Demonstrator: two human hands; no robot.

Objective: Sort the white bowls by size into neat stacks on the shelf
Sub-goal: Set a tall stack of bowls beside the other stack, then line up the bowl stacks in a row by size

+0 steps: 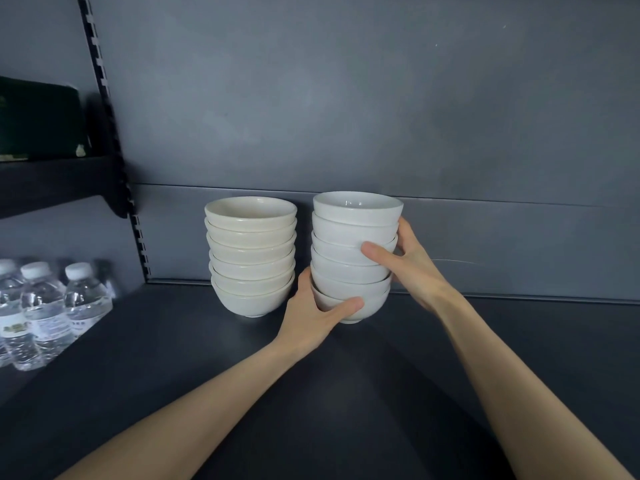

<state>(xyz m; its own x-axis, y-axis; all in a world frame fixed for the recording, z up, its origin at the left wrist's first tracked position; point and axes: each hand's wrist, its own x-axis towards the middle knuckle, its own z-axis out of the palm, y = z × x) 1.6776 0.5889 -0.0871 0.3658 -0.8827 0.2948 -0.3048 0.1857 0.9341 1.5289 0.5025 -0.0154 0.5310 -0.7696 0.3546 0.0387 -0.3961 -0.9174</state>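
Note:
Two stacks of white bowls stand side by side on the dark shelf (173, 358), near the back wall. The left stack (252, 258) holds several cream-white bowls and nothing touches it. The right stack (353, 237) holds several whiter bowls with a slightly narrower rim. My left hand (313, 320) grips the bottom bowl of the right stack, thumb across its front. My right hand (405, 263) clasps the same stack's right side at mid height, thumb on the front. The stack's foot rests on or just above the shelf; I cannot tell which.
Several small water bottles (45, 310) stand at the shelf's left end. A slotted upright rail (110, 133) carries a higher shelf (52, 181) on the left with a dark green box (38, 119). A grey back panel (485, 237) closes the rear.

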